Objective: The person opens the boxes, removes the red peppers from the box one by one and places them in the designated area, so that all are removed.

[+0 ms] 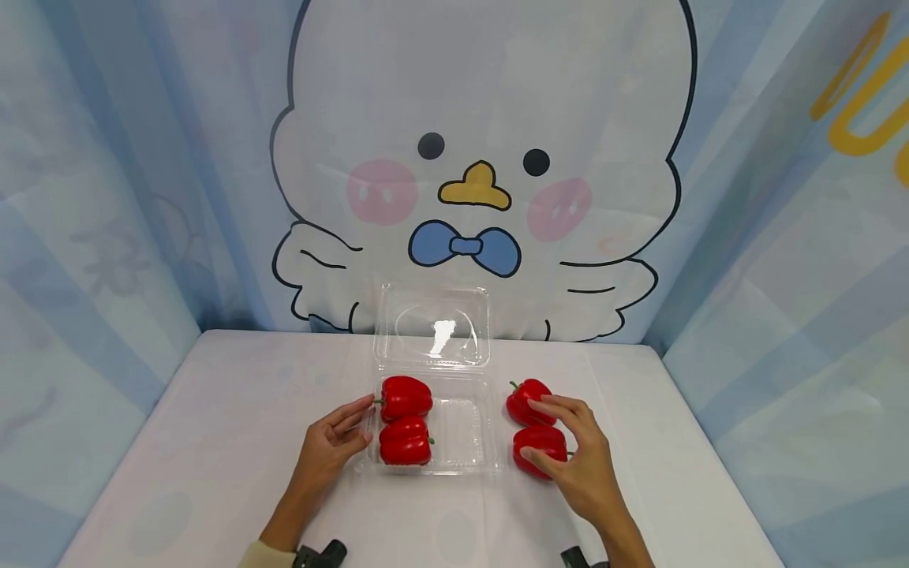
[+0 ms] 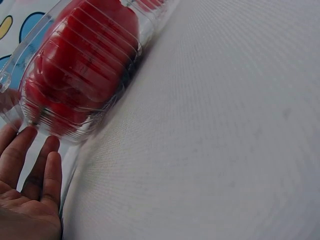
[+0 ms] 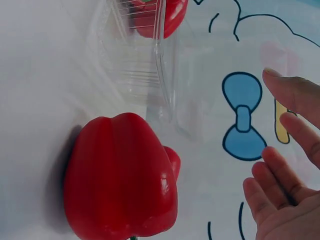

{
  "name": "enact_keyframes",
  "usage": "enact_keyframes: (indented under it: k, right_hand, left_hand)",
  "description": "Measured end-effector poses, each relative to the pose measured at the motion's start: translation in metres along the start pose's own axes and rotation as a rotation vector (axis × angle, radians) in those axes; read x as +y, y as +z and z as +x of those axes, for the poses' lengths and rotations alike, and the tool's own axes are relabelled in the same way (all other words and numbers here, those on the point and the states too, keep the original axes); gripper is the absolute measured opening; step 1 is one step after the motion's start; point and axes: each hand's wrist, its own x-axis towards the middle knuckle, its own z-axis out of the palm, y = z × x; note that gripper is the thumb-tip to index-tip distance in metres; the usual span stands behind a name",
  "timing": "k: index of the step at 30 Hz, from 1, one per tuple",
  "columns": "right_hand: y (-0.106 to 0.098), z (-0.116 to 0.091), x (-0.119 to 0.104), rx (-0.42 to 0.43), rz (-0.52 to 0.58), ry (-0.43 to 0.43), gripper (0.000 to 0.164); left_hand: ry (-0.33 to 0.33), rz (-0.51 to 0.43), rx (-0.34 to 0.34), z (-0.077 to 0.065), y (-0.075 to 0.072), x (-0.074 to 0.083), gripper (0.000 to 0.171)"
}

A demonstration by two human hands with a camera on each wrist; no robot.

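Observation:
Two red bell peppers, a back one (image 1: 406, 397) and a front one (image 1: 405, 442), lie in the left half of a clear plastic clamshell box (image 1: 465, 465). My left hand (image 1: 331, 442) is at the box's left edge, its fingertips right at the rim by the back pepper's stem. In the left wrist view, the fingers (image 2: 14, 155) look fairly straight beside the ribbed wall. Over two more bell peppers, one behind (image 1: 527, 394) and one in front (image 1: 534, 443), hovers my right hand (image 1: 584, 461), thumb and fingers spread apart. The right wrist view shows a gap between that hand and the nearer pepper (image 3: 120, 180).
The box's transparent lid (image 1: 432, 327) stands raised at the back, against a cartoon-printed curtain (image 1: 469, 102). A white cloth covers the table (image 1: 213, 442). Curtains also hang along both sides.

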Motion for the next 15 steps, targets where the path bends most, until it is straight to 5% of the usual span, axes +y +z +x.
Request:
enact_keyframes:
  k: [15]
  right_hand:
    - [0.014, 0.002, -0.022, -0.023, 0.085, -0.053, 0.069]
  left_hand:
    - [-0.027, -0.017, 0.001, 0.001, 0.000, 0.001, 0.059]
